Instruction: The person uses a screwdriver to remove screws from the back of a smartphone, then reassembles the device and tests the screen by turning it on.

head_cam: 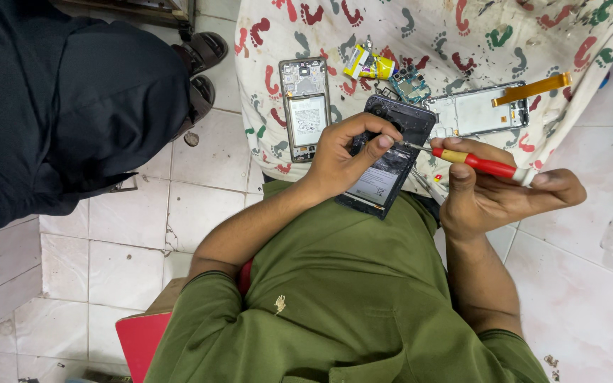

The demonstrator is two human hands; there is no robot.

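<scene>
Left hand (338, 159) grasps opened phone (389, 156) on lap, at edge of footprint-print cloth (434, 35). Right hand (498, 195) clenched on red screwdriver (473, 162), tip at phone. Risk: tip slips, gouges battery (376, 183); loose screw lost on tiled floor.

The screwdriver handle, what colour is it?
Red with a yellow band near the tip, on the screwdriver; head view.
</scene>
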